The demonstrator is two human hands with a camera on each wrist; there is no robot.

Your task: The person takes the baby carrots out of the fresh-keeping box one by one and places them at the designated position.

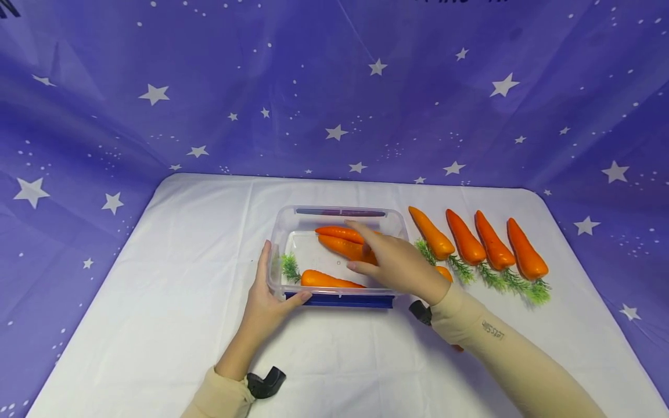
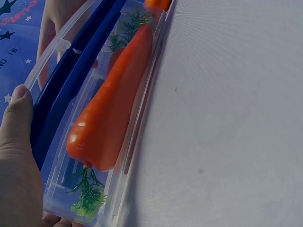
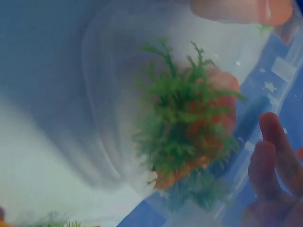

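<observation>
A clear plastic box (image 1: 340, 290) with blue clips lies on the white-covered table. My left hand (image 1: 266, 307) grips its near left corner, thumb at the front rim and fingers along the left side. Inside, one carrot (image 1: 329, 279) lies along the near wall, its green top to the left. Two more carrots (image 1: 340, 247) lie side by side toward the back, tips left. Over the box's right part hovers my right hand (image 1: 399, 264), its thumb and fingers spread apart and covering the thick ends of those two. In the right wrist view, leafy green tops (image 3: 184, 109) show between thumb and fingers.
Several carrots with green tops, such as the rightmost one (image 1: 527, 249), lie in a row right of the box. Another carrot (image 1: 444, 273) is mostly hidden by my right hand. A starry blue cloth (image 1: 334, 104) hangs behind the table.
</observation>
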